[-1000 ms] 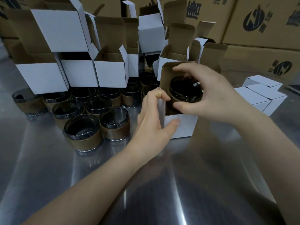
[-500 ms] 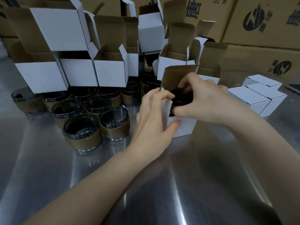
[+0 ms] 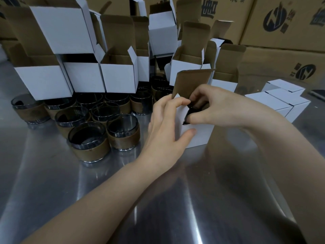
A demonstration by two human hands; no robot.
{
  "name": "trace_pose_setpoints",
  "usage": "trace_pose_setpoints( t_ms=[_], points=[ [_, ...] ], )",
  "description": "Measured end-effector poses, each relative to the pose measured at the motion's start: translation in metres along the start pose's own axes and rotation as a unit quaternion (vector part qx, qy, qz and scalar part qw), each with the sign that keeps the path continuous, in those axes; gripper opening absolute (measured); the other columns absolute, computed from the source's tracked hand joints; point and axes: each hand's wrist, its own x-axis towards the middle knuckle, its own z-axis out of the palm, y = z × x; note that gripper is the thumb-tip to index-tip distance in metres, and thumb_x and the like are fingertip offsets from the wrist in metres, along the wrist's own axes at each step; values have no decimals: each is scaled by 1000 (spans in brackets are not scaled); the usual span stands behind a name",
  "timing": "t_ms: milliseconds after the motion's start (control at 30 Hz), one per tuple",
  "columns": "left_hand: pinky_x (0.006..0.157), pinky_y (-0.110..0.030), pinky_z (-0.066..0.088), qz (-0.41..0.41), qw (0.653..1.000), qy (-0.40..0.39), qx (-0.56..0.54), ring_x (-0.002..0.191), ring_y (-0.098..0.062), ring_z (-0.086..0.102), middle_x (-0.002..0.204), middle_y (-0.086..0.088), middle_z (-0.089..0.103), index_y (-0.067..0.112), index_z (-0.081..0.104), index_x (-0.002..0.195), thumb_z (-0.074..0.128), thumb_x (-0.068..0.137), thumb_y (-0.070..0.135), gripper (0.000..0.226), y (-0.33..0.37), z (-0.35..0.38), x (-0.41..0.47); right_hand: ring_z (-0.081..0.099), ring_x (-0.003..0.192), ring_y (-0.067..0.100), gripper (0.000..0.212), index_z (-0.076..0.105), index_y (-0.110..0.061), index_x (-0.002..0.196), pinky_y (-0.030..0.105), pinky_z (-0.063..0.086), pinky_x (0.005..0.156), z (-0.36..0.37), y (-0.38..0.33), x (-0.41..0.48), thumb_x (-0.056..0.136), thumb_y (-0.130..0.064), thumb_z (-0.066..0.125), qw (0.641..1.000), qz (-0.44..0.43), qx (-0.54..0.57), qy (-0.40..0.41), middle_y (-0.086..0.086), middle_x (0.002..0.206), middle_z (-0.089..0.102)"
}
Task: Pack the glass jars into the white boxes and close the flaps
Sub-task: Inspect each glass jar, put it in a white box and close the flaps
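Box point(image 3: 198, 136) in left hand point(image 3: 163, 127), jar point(image 3: 193, 107) in right point(image 3: 217, 106)

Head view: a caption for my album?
Left hand steadies a white box; right hand presses a glass jar in, flap upright.

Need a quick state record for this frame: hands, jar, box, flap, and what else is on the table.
left hand: holds box by its left side, thumb on the front face
right hand: grips jar at the box mouth
jar: partly inside box, mostly hidden by fingers
flap: upright, not yet closed
loose jars: cluster on table, left of box
open boxes: stacked behind the loose jars
closed boxes: right of box, flaps shut
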Motion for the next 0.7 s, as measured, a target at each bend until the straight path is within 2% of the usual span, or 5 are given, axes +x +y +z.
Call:
trace_pose_setpoints(
  t_ms=[200,367,433,533,700],
  points=[
    [109,-19,22,-5,1000,-3,-11,137,-3,26,145,7,28,41,41,128,68,83,27,54,-1,-1,-1,60,95,7,39,59,-33,109,28,52,80,2,5,-2,74,-37,76,999,-26,14,16,-13,102,63],
    [113,-25,31,-27,999,17,-44,132,1,33,141,9,31,43,32,127,75,83,19,67,0,-3,0,56,102,12,39,61,-33,108,40,46,94,3,5,-4,72,-38,74,990,-99,-28,97,-15,103,59],
    [113,-23,31,-37,998,21,-51,131,2,33,141,8,32,39,36,128,75,82,17,64,-1,-4,0,53,101,9,38,61,-31,108,27,45,91,4,7,-2,72,-34,74,983,-128,-16,131,-12,104,58],
    [106,-5,24,-45,998,19,-49,126,17,27,143,9,29,31,50,127,74,83,16,53,-2,-4,2,48,95,1,40,62,-27,113,6,37,77,3,12,1,74,-28,74,974,-166,-34,149,-9,105,58],
    [98,3,21,-85,995,12,-57,118,28,23,144,14,26,26,59,121,72,85,18,40,-4,-5,3,51,91,-6,45,59,-30,118,8,43,75,0,12,0,75,-37,72,972,-181,-33,144,-13,108,54]
  ],
)
